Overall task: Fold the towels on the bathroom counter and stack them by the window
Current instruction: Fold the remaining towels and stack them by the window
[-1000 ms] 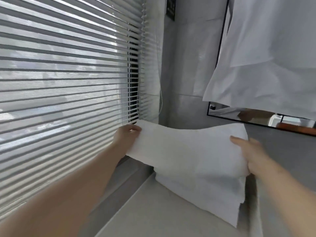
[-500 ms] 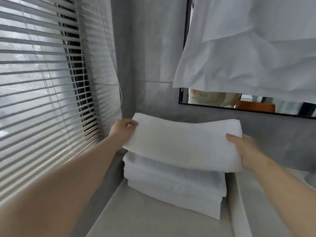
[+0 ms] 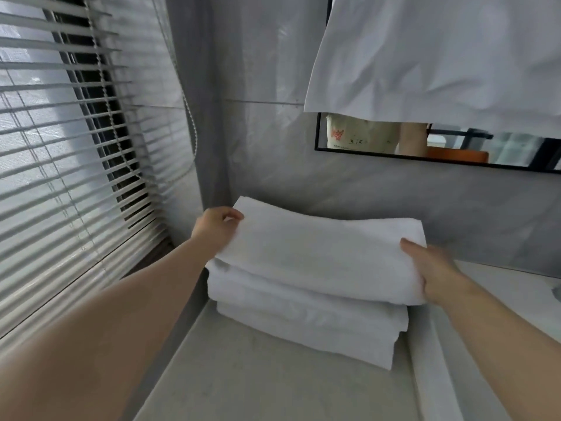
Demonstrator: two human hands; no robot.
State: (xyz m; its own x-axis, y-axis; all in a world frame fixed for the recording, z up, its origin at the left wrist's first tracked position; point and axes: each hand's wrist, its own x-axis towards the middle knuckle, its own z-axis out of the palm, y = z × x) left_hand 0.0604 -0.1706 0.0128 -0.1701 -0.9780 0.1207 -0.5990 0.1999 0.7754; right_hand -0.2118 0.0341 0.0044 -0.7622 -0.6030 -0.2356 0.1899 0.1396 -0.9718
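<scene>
Bare counter nearest. On it, stack of folded towels in corner by window. Top towel rests on stack, overhanging its right side. Right hand grips right end, thumb on top (fingers beneath hidden). Left hand pinches far left corner, fingers curled. Risk: uneven release, so overhang sags, fold opens, stack skews. Blinds at left, mirror behind.

Home bathroom — wall mirror, window blinds, folded towels
</scene>
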